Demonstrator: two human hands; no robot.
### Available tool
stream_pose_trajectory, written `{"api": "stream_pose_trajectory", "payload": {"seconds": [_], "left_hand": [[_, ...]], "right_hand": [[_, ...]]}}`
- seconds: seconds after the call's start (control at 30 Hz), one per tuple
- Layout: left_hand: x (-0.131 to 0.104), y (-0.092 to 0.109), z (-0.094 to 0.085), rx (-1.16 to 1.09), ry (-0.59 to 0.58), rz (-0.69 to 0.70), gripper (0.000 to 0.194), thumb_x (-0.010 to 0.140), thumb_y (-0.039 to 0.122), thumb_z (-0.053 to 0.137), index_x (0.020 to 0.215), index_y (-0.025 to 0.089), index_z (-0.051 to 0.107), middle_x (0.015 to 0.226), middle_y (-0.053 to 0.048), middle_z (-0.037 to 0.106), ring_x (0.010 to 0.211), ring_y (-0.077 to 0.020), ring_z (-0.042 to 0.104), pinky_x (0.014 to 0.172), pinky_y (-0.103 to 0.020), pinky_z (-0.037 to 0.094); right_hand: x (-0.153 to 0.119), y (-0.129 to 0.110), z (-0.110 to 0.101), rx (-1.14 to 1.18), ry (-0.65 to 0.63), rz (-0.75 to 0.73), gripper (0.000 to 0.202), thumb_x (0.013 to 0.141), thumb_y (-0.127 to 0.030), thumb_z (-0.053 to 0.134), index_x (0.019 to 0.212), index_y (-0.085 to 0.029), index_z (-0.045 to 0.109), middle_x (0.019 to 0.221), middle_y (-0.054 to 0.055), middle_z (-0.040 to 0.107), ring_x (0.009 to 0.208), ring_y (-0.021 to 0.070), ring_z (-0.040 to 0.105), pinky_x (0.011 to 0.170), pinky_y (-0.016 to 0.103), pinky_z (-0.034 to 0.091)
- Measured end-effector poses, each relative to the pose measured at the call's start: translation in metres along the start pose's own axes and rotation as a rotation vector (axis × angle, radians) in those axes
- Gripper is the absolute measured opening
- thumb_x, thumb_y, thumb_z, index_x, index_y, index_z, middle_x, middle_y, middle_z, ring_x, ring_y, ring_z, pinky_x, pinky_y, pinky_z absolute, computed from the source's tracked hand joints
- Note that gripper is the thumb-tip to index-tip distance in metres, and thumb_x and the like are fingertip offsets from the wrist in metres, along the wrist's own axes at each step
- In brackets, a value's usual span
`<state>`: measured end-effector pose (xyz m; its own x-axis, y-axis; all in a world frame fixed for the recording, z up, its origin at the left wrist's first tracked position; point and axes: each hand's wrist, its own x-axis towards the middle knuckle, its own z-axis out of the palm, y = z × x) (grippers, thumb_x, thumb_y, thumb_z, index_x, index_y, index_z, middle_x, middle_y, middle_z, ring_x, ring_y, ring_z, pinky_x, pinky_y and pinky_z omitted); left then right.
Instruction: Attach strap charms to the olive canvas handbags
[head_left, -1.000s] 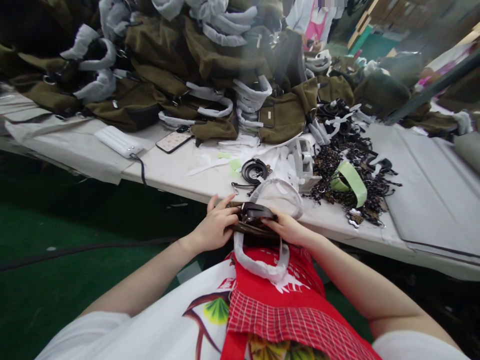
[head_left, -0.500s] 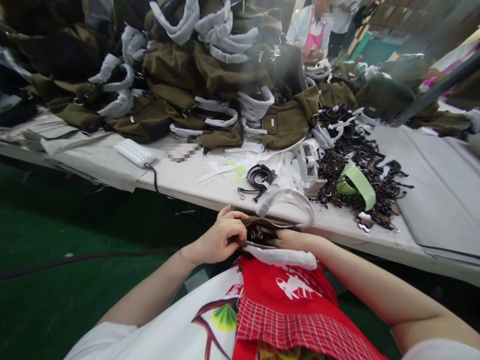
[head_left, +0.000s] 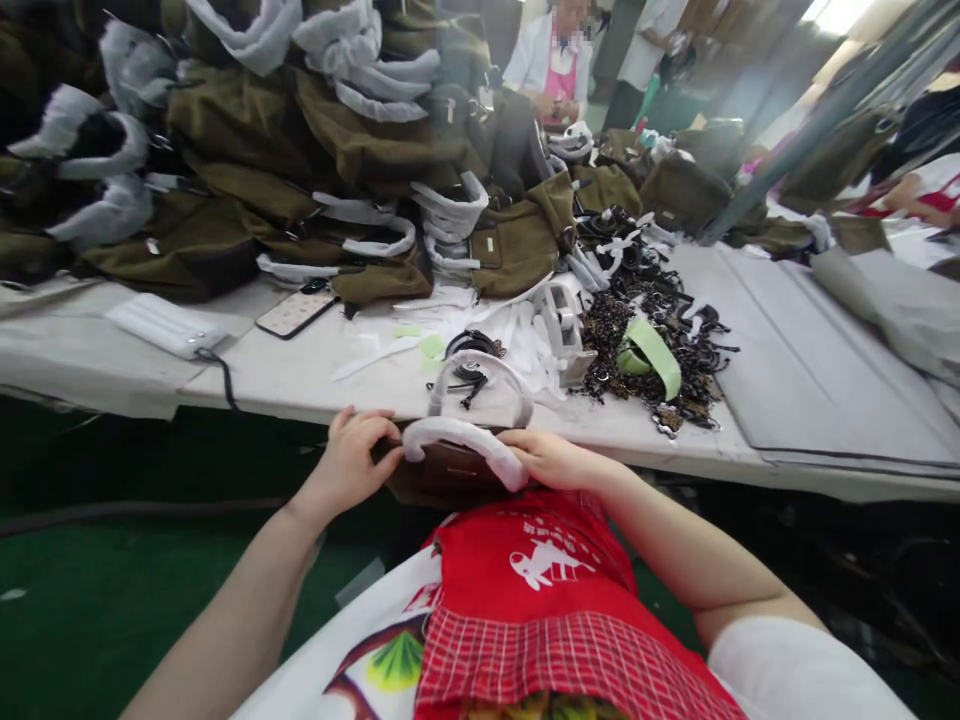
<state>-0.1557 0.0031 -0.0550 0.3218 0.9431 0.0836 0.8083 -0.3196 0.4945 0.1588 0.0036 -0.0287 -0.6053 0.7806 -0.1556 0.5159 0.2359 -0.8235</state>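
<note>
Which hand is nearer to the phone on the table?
Left. The left hand, pinching the bag's left side, is below and slightly right of the phone in the view; the right hand, at the bag's other side, is much farther right.

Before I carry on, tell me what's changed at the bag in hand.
The right hand has let go of the dark coiled strap, now out of sight, and moved from the opening to the right side of the bag. The near wrapped handle has swung up off the apron. The left hand stays at the left side; the phone hasn't moved.
</note>
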Motion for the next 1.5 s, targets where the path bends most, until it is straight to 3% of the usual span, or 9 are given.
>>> {"api": "stream_pose_trajectory", "payload": {"seconds": [0.2,0.43,0.63,0.7,0.77,0.9,1.1,1.27,1.5], "left_hand": [[0.013,-0.010,0.025,0.002,0.092,-0.154,0.017,0.079,0.036,0.054,0.082,0.020,0.060,0.097,-0.009,0.072,0.102,-0.0274,0.065,0.096,-0.043,0.043],[0.019,0.020,0.028,-0.039,0.199,-0.109,0.027,0.079,0.027,0.054,0.102,0.021,0.065,0.110,-0.008,0.071,0.115,-0.0283,0.060,0.112,-0.053,0.026],[0.050,0.045,0.010,-0.896,0.259,-0.287,0.052,0.086,0.049,0.045,0.122,0.015,0.059,0.124,-0.013,0.067,0.113,-0.0277,0.062,0.098,-0.043,0.048],[0.064,0.048,0.001,-1.089,0.109,-0.442,0.059,0.085,0.061,0.043,0.111,0.012,0.065,0.108,-0.013,0.072,0.097,-0.0274,0.067,0.085,-0.041,0.054],[0.073,0.051,-0.008,-1.031,-0.231,-0.479,0.061,0.081,0.067,0.047,0.092,0.012,0.070,0.082,-0.010,0.074,0.074,-0.0245,0.068,0.069,-0.036,0.055],[0.069,0.066,-0.017,-0.592,-0.794,-0.114,0.044,0.072,0.053,0.068,0.096,0.018,0.072,0.070,-0.002,0.068,0.061,-0.0184,0.062,0.054,-0.026,0.048],[0.051,0.099,0.017,0.048,-0.347,0.235,0.034,0.071,0.024,0.071,0.105,0.017,0.066,0.109,-0.010,0.066,0.104,-0.0266,0.061,0.093,-0.039,0.048],[0.034,0.085,0.055,0.344,-0.350,0.278,0.017,0.087,0.011,0.052,0.094,0.015,0.066,0.093,-0.011,0.068,0.093,-0.0275,0.064,0.085,-0.043,0.051],[-0.001,0.077,0.063,0.234,-0.269,0.277,0.033,0.089,0.019,0.056,0.121,0.021,0.065,0.136,-0.014,0.056,0.124,-0.0279,0.052,0.108,-0.045,0.041]], "right_hand": [[-0.029,0.012,-0.009,-0.077,0.194,0.012,0.031,0.092,-0.020,0.049,0.119,-0.020,0.064,0.119,0.007,0.069,0.110,0.0220,0.062,0.099,0.038,0.046],[-0.035,0.033,0.016,-0.229,0.298,0.019,0.035,0.083,-0.016,0.064,0.117,-0.020,0.063,0.113,0.009,0.069,0.106,0.0246,0.061,0.095,0.040,0.047],[-0.024,0.023,0.018,-0.401,0.283,-0.132,0.030,0.088,-0.007,0.056,0.108,-0.024,0.070,0.104,0.005,0.070,0.096,0.0193,0.062,0.086,0.030,0.047],[-0.021,0.022,0.017,-0.445,0.288,-0.189,0.033,0.088,-0.007,0.056,0.113,-0.025,0.069,0.105,0.004,0.070,0.096,0.0183,0.062,0.086,0.029,0.047],[-0.019,0.023,0.017,-0.482,0.299,-0.217,0.032,0.089,-0.008,0.056,0.113,-0.025,0.070,0.104,0.004,0.071,0.094,0.0176,0.063,0.084,0.028,0.047],[-0.016,0.028,0.015,-0.526,0.341,-0.212,0.029,0.092,-0.011,0.054,0.112,-0.023,0.071,0.102,0.004,0.072,0.092,0.0170,0.063,0.082,0.027,0.048],[-0.018,0.034,0.019,-0.532,0.429,-0.207,0.023,0.092,-0.013,0.057,0.108,-0.021,0.070,0.099,0.004,0.073,0.090,0.0185,0.063,0.083,0.030,0.049],[-0.032,0.041,0.026,-0.522,0.465,-0.199,0.012,0.090,-0.021,0.063,0.100,-0.020,0.071,0.094,0.006,0.073,0.089,0.0216,0.061,0.085,0.035,0.049],[-0.047,0.043,0.029,-0.442,0.402,-0.185,0.014,0.089,-0.020,0.063,0.099,-0.022,0.072,0.102,0.007,0.072,0.097,0.0238,0.060,0.091,0.040,0.050]]}}
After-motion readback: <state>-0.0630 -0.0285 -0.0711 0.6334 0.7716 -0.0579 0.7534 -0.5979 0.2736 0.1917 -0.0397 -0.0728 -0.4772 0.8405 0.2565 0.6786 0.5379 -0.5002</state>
